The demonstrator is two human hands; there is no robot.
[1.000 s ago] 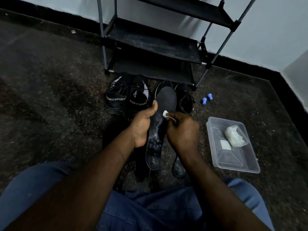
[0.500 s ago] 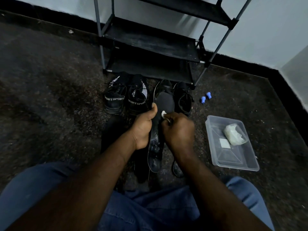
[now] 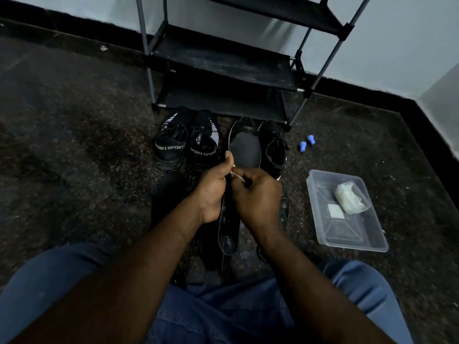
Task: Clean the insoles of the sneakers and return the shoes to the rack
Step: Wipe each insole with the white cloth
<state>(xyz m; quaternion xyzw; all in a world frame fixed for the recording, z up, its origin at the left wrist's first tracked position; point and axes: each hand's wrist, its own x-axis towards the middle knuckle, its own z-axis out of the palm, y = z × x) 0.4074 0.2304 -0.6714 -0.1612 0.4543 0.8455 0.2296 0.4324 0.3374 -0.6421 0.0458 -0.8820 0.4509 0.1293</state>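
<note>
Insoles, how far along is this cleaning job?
Nothing looks finished. In hand: the left hand holds one insole while the right hand pinches a white wipe against it. Left: all four sneakers sit on the floor, and the rack shelves in view hold no shoes.
</note>
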